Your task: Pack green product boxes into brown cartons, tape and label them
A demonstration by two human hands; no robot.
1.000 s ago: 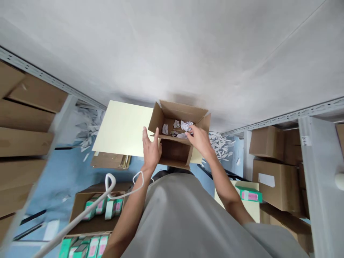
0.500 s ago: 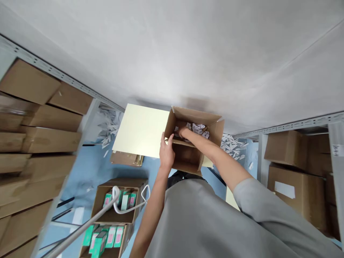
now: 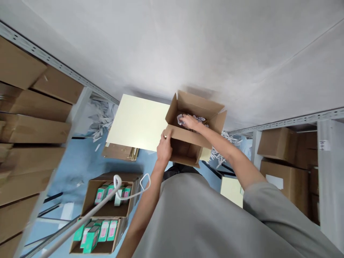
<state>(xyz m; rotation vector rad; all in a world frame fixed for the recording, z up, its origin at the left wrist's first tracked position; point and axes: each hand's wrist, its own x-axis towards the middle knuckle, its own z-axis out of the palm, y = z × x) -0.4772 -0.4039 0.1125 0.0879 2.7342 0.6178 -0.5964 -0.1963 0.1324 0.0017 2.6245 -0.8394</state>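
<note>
An open cardboard box stands in front of me with its flaps raised. My left hand grips the left end of its near flap, the thumb and fingers on the edge. Inside the box, my right hand has its fingers curled on crumpled paper; how firmly it grasps the paper is hard to see. More crumpled paper lies below that hand, partly hidden by it. Closer to my body, under the near flap, is another open cardboard space.
A pale yellow board lies left of the box, against a grey wall. Shelves of cartons flank me on the left, with more cartons at right. Below, boxes hold green packs. A white metal rod crosses the lower left.
My right hand has come up from deeper in the box, with crumpled paper at its fingers. My left hand has shifted to the near flap, which now shows more of its face.
</note>
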